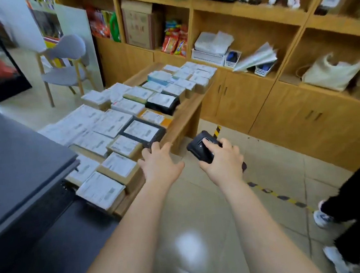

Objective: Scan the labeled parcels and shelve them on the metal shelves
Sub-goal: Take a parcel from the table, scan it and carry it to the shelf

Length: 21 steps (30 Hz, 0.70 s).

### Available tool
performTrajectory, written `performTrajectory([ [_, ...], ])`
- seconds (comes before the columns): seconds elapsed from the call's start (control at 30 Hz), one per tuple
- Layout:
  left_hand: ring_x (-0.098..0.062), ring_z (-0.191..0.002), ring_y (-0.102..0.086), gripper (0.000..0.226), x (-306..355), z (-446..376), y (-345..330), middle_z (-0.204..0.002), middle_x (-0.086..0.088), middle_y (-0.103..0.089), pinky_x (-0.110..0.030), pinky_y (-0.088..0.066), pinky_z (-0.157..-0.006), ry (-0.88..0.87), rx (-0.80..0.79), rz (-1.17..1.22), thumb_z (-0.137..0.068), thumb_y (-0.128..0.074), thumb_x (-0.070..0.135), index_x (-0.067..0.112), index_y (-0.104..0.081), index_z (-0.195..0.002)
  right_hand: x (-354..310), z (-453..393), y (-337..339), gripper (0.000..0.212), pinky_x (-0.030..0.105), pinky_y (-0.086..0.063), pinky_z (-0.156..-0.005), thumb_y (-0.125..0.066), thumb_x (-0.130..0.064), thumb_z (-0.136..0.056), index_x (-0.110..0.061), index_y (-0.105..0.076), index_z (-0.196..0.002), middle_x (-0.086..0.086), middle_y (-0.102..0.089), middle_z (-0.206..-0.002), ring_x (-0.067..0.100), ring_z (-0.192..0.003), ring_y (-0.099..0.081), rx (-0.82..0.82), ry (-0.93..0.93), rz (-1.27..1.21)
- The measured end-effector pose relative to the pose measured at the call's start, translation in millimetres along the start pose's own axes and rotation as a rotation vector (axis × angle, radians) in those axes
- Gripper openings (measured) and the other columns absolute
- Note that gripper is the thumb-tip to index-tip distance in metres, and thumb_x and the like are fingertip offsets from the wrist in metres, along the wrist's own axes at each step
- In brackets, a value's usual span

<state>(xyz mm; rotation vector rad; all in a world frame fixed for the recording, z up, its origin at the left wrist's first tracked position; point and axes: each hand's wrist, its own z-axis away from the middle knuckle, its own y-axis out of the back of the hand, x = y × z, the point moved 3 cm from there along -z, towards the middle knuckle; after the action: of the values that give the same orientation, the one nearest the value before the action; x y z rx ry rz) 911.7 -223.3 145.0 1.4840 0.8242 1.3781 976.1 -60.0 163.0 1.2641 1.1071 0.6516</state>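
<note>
Here left hand (159, 163) fingers spread above parcels (119, 127) (labels blurred); right hand (223, 161) grips scanner (202, 148).

A grey chair (65, 65) with pale wooden legs stands at the upper left of the frame. Across the top and right runs a wooden shelf unit (249, 14) with cupboard doors below. Its compartments hold a cardboard box (139, 24), bright snack packets (174, 40), white baskets (208, 57), loose papers (256, 58) and a cream tote bag (330, 72). A dark grey surface (21, 160) fills the lower left. Yellow-and-black tape (283, 198) crosses the tiled floor (202, 230). At the right edge, a bystander's dark trouser legs (358, 205) and white shoes (323, 219) show.
</note>
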Motion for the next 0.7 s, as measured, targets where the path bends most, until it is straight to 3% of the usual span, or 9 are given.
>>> performTrajectory([
  [0.17,-0.036,-0.132,-0.028,0.063,8,-108,-8,-0.147,-0.002,-0.036,-0.055,-0.031,-0.104,0.134,0.031,0.009,-0.087,-0.059,0.052,0.038,-0.04,-0.145,0,-134,-24,0.064,0.045,-0.029,-0.109,-0.062,-0.048,-0.086,-0.044,-0.038,-0.145,0.005,-0.033,-0.15,0.033,-0.13,-0.033,-0.067,0.08,-0.051],
  [0.43,-0.039,-0.133,-0.029,0.066,23,-278,-11,-0.151,-0.004,-0.035,-0.058,-0.033,-0.103,0.467,0.101,0.071,-0.088,-0.057,0.052,0.037,-0.036,-0.148,-43,-356,-63,0.065,0.049,-0.03,-0.111,-0.064,-0.049,-0.087,-0.044,-0.038,-0.146,0.005,-0.032,-0.152,0.032,-0.135,-0.028,-0.245,0.39,-0.125],
  [0.7,-0.035,-0.137,-0.028,0.071,-37,-382,6,-0.158,-0.002,-0.031,-0.051,-0.03,-0.106,0.797,0.16,0.106,-0.088,-0.06,0.058,0.038,-0.034,-0.15,-127,-493,-124,0.066,0.049,-0.034,-0.107,-0.064,-0.05,-0.087,-0.044,-0.037,-0.146,0.005,-0.034,-0.149,0.031,-0.131,-0.032,-0.371,0.572,-0.124],
])
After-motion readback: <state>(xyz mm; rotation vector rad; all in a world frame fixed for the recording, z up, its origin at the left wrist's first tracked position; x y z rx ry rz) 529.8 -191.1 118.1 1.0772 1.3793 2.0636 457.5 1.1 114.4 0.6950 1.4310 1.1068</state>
